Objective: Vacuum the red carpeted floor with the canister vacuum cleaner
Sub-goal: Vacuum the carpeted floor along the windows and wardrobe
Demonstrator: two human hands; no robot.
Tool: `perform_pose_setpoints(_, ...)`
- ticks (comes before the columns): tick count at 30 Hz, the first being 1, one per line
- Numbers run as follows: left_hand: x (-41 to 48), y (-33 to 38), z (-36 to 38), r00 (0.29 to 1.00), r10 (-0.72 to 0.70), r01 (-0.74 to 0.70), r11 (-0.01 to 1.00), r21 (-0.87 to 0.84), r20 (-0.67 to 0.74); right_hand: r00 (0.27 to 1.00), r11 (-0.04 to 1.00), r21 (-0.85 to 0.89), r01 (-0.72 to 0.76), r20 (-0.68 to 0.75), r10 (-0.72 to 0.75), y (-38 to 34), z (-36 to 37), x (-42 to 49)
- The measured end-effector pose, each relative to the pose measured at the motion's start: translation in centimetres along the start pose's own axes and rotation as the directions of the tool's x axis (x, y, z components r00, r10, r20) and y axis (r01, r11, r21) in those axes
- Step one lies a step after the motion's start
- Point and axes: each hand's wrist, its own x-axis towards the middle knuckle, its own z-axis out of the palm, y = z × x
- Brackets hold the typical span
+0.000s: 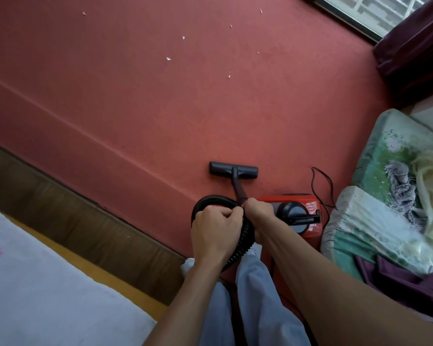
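Both forearms reach down over pale trousers (256,295) to the grip. There the left hand (215,231) has its fingers curled tight round the looped black hose (243,242). Touching it, the right hand (259,211) makes a closed fist round the top of the wand (236,188). Just right of the hands sits the red canister (298,216), with its cord (332,193) behind. Ahead of the grip the floor head (233,170) lies flat on the red carpet (135,108). Well beyond it, white scraps (168,58) are scattered.

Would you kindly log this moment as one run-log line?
left hand: grips hose | right hand: grips wand | floor head: on carpet | canister: right of hands | paper scraps: ahead, uncollected
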Motion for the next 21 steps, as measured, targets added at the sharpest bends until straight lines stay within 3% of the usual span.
perform_pose_setpoints(5,-0.3,0.3,-0.2,1.0,-0.002,0.002,1.0,0.025,0.03,0.999,0.999,0.022,-0.047,0.021,0.046,1.1,-1.0,-1.1)
perform_pose_setpoints(21,-0.2,-0.7,0.5,0.999,-0.001,-0.005,0.991,0.135,0.044,0.997,0.999,0.048,0.017,0.075,-0.02,2.7,0.0,0.1)
